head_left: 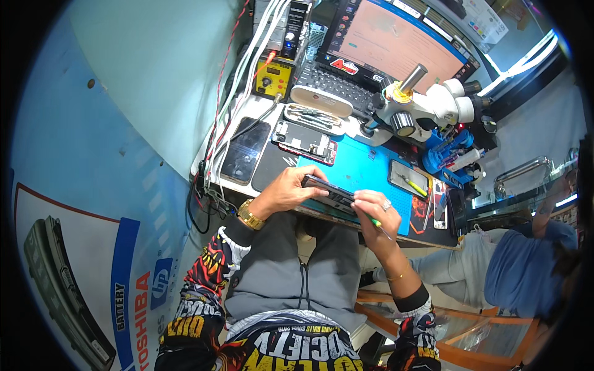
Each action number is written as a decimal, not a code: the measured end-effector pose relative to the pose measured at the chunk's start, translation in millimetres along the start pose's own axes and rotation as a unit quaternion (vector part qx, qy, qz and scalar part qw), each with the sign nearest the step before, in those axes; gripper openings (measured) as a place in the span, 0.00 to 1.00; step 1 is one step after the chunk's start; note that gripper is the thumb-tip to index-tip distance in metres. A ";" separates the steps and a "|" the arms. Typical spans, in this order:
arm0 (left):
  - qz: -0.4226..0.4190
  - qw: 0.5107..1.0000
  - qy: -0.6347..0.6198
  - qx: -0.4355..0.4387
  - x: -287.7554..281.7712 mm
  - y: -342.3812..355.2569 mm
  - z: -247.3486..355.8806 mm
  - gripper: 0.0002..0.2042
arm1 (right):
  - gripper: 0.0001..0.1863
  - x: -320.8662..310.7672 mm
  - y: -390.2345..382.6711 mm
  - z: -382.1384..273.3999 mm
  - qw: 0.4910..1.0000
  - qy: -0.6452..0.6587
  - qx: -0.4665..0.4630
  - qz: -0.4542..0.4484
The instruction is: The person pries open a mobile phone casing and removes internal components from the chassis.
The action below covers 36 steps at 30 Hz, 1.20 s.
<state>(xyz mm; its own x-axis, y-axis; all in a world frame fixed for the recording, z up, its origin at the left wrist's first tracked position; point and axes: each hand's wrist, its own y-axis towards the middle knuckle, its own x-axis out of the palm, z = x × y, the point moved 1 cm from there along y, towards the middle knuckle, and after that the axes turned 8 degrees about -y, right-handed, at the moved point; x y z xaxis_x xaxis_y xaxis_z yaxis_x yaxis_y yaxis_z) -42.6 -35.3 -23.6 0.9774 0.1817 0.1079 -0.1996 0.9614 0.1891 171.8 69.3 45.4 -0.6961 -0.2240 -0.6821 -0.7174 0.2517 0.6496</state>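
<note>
1. The left hand (291, 190) pinches one end of a dark phone (335, 194) between thumb and fingers; the phone is held tilted over the near edge of the blue mat (359, 162).
2. The right hand (378, 215) is curled, its fingertips pressed to the phone's other end; it also holds a green-handled tool (376, 222), thin tip pointing away from the mat.
3. At the mat's right side, a yellow-green pen-like tool (414, 185) lies across a dark-framed device (405, 172).
4. By the mat's far left corner lies an opened phone (300, 141).
5. Beyond the mat: an open tool case (322, 102), a microscope (433, 105), then a laptop (402, 43).
</note>
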 end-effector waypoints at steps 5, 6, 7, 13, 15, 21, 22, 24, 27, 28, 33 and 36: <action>0.039 0.999 -0.006 -0.023 -1.7 2.5 -6.8 0.12 | 0.13 7.5 1.5 6.2 0.996 0.068 0.033 0.053; 0.038 0.999 -0.008 -0.024 -1.7 2.8 -7.6 0.12 | 0.13 9.8 4.3 5.8 0.996 0.068 0.036 0.050; 0.051 0.998 0.033 -0.025 -2.6 3.4 -8.1 0.13 | 0.12 15.8 4.9 5.6 0.991 0.100 0.071 0.049; 0.082 0.990 0.116 -0.014 -2.8 5.8 -0.7 0.18 | 0.09 37.4 24.0 16.5 0.986 0.140 0.087 -0.010; 0.084 0.991 0.098 0.027 -2.0 6.4 -6.3 0.19 | 0.08 41.4 29.9 20.9 0.982 0.165 0.086 -0.018; 0.082 0.993 0.082 0.028 -1.3 4.6 -7.4 0.19 | 0.08 41.6 36.2 21.5 0.983 0.158 0.085 -0.027; 0.084 0.993 0.081 0.027 -1.3 4.6 -10.0 0.19 | 0.08 41.5 36.5 20.6 0.984 0.153 0.086 -0.029; 0.085 0.993 0.056 0.055 -0.9 5.5 -13.4 0.19 | 0.08 41.0 38.1 18.4 0.984 0.154 0.085 -0.031; 0.061 0.996 0.063 0.008 -2.0 4.0 -7.8 0.15 | 0.08 39.3 39.0 18.1 0.986 0.143 0.080 -0.037; 0.061 0.996 0.063 0.007 -2.0 3.8 -2.5 0.15 | 0.08 38.6 38.8 18.7 0.987 0.133 0.075 -0.043; 0.056 0.996 0.066 0.022 -3.3 5.6 -11.0 0.14 | 0.10 43.2 38.2 16.5 0.995 0.081 0.019 -0.051; 0.082 0.992 0.066 0.067 -1.6 5.7 -16.7 0.16 | 0.10 47.2 41.3 11.6 0.997 0.050 -0.042 -0.035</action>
<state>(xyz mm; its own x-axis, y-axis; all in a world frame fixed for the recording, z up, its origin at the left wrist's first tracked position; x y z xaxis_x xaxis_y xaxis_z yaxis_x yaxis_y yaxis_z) -44.1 -26.6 -39.0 0.9300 0.3669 0.0216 -0.3554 0.8826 0.3077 109.6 80.0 36.2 -0.6397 -0.3314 -0.6935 -0.7618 0.1534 0.6294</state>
